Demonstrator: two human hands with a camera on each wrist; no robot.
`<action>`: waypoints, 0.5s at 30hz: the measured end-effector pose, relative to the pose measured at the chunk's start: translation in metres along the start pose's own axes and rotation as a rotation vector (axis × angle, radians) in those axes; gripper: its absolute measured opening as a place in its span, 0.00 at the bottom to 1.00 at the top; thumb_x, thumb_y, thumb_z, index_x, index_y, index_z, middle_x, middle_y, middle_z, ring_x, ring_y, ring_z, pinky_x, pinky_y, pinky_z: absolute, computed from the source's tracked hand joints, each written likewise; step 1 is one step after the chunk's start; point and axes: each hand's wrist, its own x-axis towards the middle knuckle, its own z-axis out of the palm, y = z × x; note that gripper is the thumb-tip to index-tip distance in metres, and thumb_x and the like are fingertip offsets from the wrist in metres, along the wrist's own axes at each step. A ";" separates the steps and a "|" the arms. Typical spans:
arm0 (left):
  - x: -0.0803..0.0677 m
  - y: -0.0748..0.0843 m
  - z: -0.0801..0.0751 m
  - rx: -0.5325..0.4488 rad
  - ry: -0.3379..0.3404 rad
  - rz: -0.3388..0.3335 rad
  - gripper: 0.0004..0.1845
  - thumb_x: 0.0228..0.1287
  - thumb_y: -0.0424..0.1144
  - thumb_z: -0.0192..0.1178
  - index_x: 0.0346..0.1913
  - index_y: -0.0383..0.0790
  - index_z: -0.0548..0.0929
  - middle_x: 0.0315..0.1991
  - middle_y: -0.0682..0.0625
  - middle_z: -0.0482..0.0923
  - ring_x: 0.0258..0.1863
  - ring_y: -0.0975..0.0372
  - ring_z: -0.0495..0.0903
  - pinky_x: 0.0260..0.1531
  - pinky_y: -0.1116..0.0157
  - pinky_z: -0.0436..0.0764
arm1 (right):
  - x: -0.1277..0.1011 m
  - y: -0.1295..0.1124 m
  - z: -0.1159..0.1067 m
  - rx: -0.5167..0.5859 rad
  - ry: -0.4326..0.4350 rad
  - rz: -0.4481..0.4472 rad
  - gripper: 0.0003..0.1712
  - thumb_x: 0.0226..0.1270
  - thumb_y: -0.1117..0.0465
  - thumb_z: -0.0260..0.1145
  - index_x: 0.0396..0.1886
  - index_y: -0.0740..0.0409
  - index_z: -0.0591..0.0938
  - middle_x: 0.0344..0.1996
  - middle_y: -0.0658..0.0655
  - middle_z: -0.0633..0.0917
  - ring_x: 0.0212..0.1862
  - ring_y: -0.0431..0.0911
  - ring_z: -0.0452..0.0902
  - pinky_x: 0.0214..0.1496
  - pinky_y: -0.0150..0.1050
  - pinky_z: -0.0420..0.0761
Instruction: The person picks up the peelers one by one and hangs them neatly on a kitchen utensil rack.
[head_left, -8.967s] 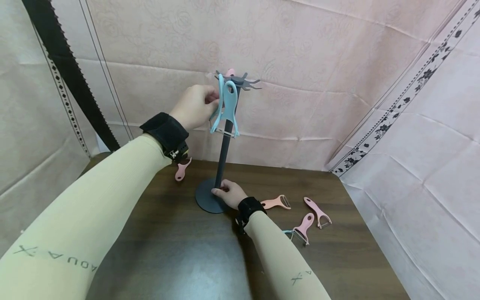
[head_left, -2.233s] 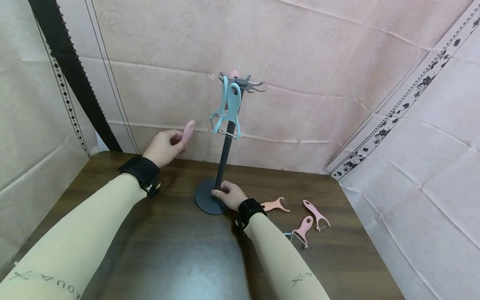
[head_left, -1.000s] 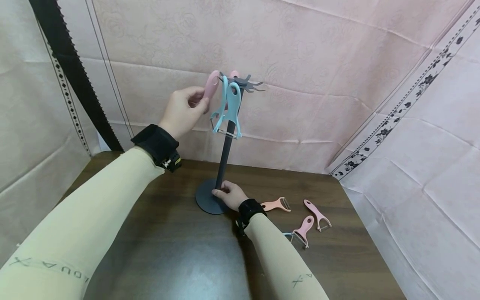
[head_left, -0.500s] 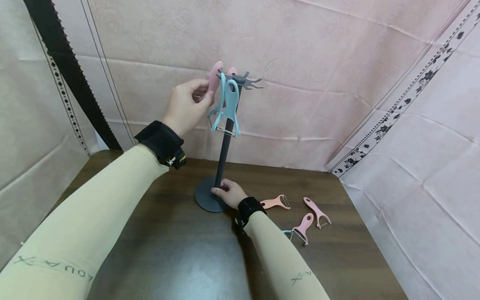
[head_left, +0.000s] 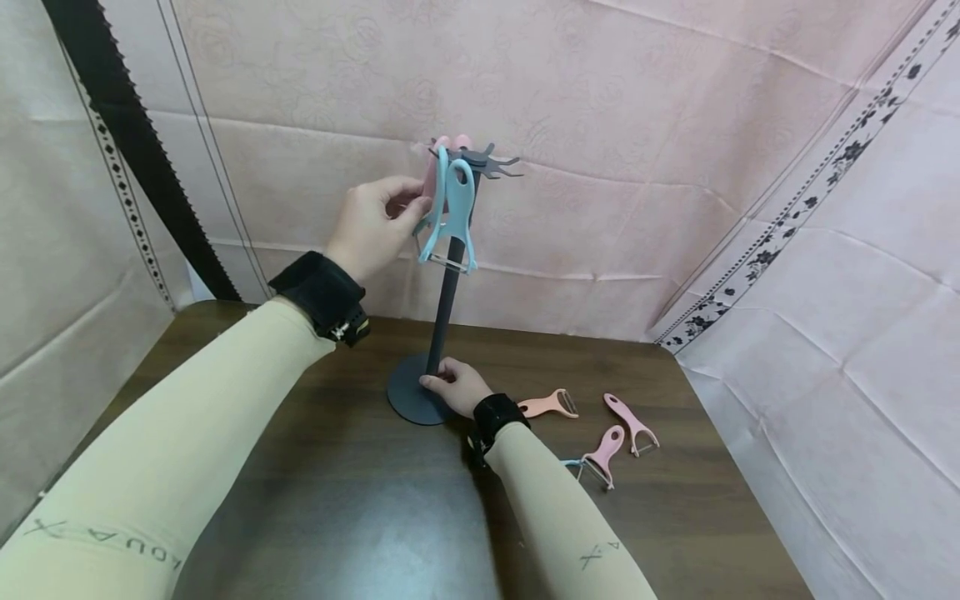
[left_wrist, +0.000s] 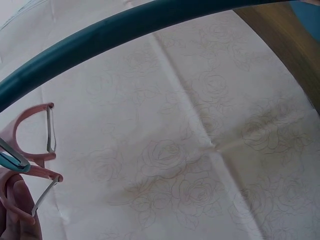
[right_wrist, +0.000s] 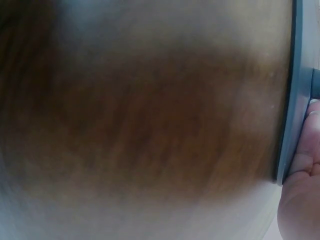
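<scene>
At the top of the dark hook stand (head_left: 450, 292), my left hand (head_left: 378, 218) pinches a pink peeler (head_left: 430, 177), its handle up beside the left hooks. The left wrist view shows my fingers (left_wrist: 22, 197) at that peeler's bladed head, and another pink peeler (left_wrist: 20, 125) hanging close by. Two light-blue peelers (head_left: 460, 196) hang at the front, partly covering the held one. Low on the pole, my right hand (head_left: 459, 388) grips the stand just above its round base (head_left: 408, 396); the right wrist view shows the hand (right_wrist: 302, 195) against the base's edge.
Right of the stand, an orange peeler (head_left: 551, 404), two pink peelers (head_left: 632, 423) and a partly hidden light-blue one (head_left: 572, 462) lie on the brown table (head_left: 360, 500). Bare hooks (head_left: 501, 165) point right. A pale patterned cloth (head_left: 600, 167) stands behind.
The pink peeler lying left of the stand earlier was picked up by my left hand, carried right and raised above the hooks, then lowered among them. My right hand has stayed on the pole.
</scene>
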 end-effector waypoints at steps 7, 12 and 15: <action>-0.003 -0.003 0.001 -0.018 -0.011 -0.023 0.15 0.71 0.42 0.57 0.54 0.40 0.82 0.45 0.50 0.84 0.41 0.63 0.79 0.44 0.66 0.78 | 0.002 0.001 0.001 -0.007 -0.002 0.004 0.19 0.67 0.43 0.64 0.30 0.52 0.76 0.26 0.49 0.73 0.33 0.45 0.69 0.33 0.37 0.67; -0.005 -0.004 0.002 -0.003 0.008 -0.024 0.16 0.71 0.42 0.57 0.57 0.40 0.81 0.47 0.49 0.83 0.42 0.64 0.79 0.45 0.66 0.77 | 0.002 0.002 0.001 -0.001 -0.002 0.003 0.19 0.66 0.42 0.64 0.30 0.52 0.75 0.26 0.49 0.73 0.33 0.45 0.69 0.33 0.38 0.67; -0.007 -0.006 0.003 0.003 0.029 -0.012 0.16 0.71 0.41 0.56 0.58 0.40 0.81 0.49 0.49 0.83 0.43 0.65 0.79 0.45 0.67 0.77 | 0.002 0.003 0.001 -0.001 -0.002 0.009 0.19 0.66 0.42 0.64 0.30 0.51 0.75 0.26 0.49 0.73 0.33 0.46 0.70 0.33 0.38 0.67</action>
